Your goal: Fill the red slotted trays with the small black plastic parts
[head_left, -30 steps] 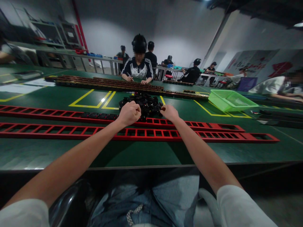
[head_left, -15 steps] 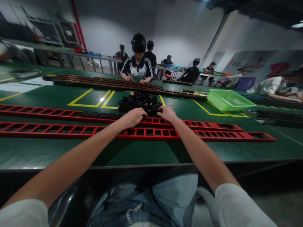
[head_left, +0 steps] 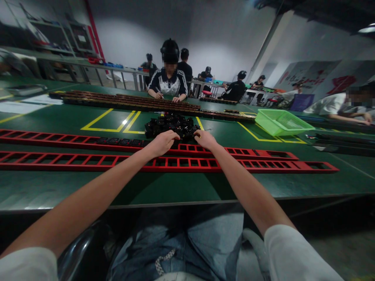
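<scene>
Seated at a long green surface [head_left: 187, 187], a worker reaches both arms forward to a heap of small black parts [head_left: 171, 125] lying just beyond two red slotted rails. The left hand [head_left: 162, 142] rests palm down with fingers curled over the far rail [head_left: 258, 153], at the heap's near edge; the right hand [head_left: 205, 139] bends its fingers into the heap's right side. Whether either hand pinches a part cannot be told, since the fingertips are hidden against the dark pile.

Good work here seems to call for one part per slot, seated squarely into the opening next to the last filled one, with the other hand steadying the rail.

By count: two red rails, the near rail [head_left: 293, 167] with its visible slots open, the far one carrying a short run of black parts [head_left: 123, 142] left of the hands, their number too small to read. One heap. One green mesh basket [head_left: 281, 122] sits far right. A long dark stack of strips [head_left: 131, 102] runs across the far side, where a co-worker [head_left: 169, 80] sits opposite.
</scene>
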Available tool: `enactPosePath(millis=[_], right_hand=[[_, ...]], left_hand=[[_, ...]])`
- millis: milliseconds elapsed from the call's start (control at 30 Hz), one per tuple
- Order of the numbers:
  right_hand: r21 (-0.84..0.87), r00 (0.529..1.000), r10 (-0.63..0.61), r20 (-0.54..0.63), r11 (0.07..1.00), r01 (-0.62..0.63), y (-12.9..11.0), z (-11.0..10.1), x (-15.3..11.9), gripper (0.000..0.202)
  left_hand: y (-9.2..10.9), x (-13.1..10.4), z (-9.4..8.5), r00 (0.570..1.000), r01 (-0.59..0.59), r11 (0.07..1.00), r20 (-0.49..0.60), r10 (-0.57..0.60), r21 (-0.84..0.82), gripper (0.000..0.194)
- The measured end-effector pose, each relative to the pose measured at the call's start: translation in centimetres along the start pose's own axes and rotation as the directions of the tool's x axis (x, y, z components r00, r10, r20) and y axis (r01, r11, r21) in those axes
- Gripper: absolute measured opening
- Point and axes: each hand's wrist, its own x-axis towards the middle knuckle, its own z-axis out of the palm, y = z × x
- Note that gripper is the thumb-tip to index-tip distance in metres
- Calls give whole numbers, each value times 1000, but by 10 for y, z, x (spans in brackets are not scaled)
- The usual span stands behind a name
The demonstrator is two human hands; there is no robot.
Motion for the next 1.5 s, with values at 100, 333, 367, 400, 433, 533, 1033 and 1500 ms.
enactPosePath(millis=[100, 333, 367, 400, 433, 533, 1033, 1500], right_hand=[[3, 1000, 2, 1, 1000, -2, 0, 0, 0, 31], [13, 1000, 9, -7, 1000, -9, 3, 3, 3, 30], [15, 1000, 7, -11, 1000, -7, 3, 4, 3, 29], [16, 1000, 4, -14, 1000, -4, 4, 4, 4, 29], [16, 1000, 1, -15, 1000, -1, 4, 4, 4, 28], [13, 1000, -2, -12, 1000, 2, 3, 3, 3, 28], [51, 1000, -16, -4, 999, 16, 2, 1, 0, 27], [60, 1000, -11, 1, 998, 11, 1, 0, 0, 26]], left_hand=[[0, 0, 0, 1000, 11, 1000, 0, -11, -5, 35], [5, 1, -2, 993, -6, 1000, 114, 6, -3, 31], [6, 0, -3, 990, -14, 1000, 138, 13, 4, 27], [7, 0, -5, 987, -23, 1000, 162, 20, 15, 24], [8, -1, -6, 983, -32, 999, 183, 26, 30, 24], [10, -3, -9, 981, -47, 998, 193, 36, 51, 28], [-9, -3, 1, 973, 82, 982, 200, -117, 171, 40], [-2, -6, -1, 959, 99, 971, 238, -152, 219, 38]])
